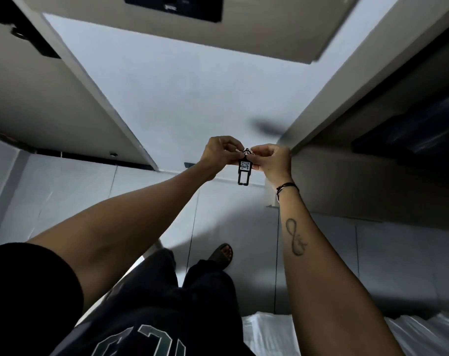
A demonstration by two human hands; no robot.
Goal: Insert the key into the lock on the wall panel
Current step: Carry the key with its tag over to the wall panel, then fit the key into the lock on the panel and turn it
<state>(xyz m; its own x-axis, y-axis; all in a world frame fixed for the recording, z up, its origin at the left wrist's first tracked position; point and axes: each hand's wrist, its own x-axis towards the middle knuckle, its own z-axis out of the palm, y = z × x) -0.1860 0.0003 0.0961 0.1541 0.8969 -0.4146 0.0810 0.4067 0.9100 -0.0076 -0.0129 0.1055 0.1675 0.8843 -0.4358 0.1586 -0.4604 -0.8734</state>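
Both arms reach forward and meet in the middle of the view. My left hand point(219, 153) and my right hand point(272, 160) pinch the top of a key set point(247, 151) from either side. A black plastic key tag point(244, 170) with a white label reading 407 hangs down between the fingers. The key blade itself is hidden by the fingers. A black panel point(174, 6) is fixed on the wall at the top edge; no keyhole can be made out on it.
A pale wall point(182, 98) fills the middle. A light door or panel point(51, 104) stands at the left and a dark-edged one point(372, 93) at the right. My sandalled foot point(222, 254) is on the tiled floor. White bedding point(269, 335) lies low right.
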